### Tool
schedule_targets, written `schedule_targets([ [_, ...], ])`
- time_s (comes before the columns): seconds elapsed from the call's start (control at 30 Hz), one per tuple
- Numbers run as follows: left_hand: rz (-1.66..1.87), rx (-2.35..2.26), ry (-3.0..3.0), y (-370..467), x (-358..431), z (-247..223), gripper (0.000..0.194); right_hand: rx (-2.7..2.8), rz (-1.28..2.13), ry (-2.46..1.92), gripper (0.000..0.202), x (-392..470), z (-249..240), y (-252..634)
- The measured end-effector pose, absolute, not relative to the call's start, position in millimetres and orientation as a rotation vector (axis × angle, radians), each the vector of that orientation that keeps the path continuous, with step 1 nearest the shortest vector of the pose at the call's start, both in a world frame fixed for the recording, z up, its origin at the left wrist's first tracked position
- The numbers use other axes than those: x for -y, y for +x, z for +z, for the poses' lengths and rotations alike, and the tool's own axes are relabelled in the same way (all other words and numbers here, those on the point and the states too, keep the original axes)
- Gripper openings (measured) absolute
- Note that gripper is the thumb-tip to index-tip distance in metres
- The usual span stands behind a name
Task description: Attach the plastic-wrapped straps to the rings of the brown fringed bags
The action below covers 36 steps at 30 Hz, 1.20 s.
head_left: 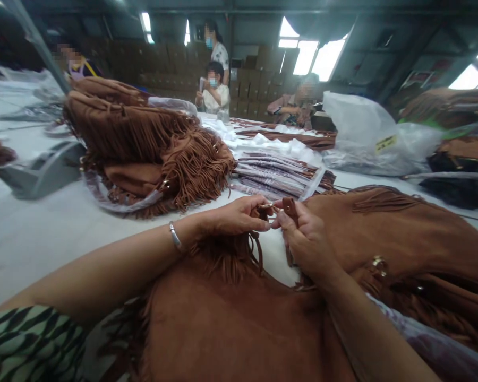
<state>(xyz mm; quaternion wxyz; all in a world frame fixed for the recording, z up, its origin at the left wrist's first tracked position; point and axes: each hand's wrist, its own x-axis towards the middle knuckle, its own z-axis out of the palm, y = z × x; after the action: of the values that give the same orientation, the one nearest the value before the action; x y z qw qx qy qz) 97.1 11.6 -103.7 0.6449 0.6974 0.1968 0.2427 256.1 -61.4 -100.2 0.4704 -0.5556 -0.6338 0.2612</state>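
A brown suede fringed bag [231, 318] lies in front of me. Above its top edge my left hand [239, 215] is closed on a small gold metal clasp [266, 206] joined to brown leather. Close beside it, my right hand [305, 233] pinches a brown leather strap end [289, 207] with a small metal stud. The fingertips of both hands nearly meet at the clasp. Part of the strap hangs below my right hand. My fingers partly hide the clasp.
Stacked fringed bags [143, 143] stand at the left, near a grey tape dispenser [43, 167]. Wrapped straps [274, 172] lie ahead on the white table [19, 228]. Another brown bag [414, 228] is at the right, plastic bags [362, 132] behind it. Several people sit or stand across the table.
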Motion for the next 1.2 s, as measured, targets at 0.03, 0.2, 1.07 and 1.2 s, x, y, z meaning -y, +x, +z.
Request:
schedule_targets([
  [0.03, 0.551, -0.442, 1.605, 96.5, -10.2, -104.8, 0.033, 1.578, 0.632, -1.352, 0.020, 60.4, -103.0, 254.8],
  [0.2, 0.577, -0.441, 1.937, 92.1, -7.0, -108.1, 0.028, 1.562, 0.674, -1.320, 0.019, 54.1, -115.3, 251.7],
  [1.07, 0.928, -0.833, 2.976, 99.3, 15.3, -138.9, 0.029, 0.963, 1.525, -1.299, 0.034, 55.3, -107.9, 253.2],
  [1.2, 0.877, -0.976, 2.845, 100.6, 16.8, -134.2, 0.036, 1.061, 1.450, -1.322, 0.039, 54.4, -107.4, 255.8],
])
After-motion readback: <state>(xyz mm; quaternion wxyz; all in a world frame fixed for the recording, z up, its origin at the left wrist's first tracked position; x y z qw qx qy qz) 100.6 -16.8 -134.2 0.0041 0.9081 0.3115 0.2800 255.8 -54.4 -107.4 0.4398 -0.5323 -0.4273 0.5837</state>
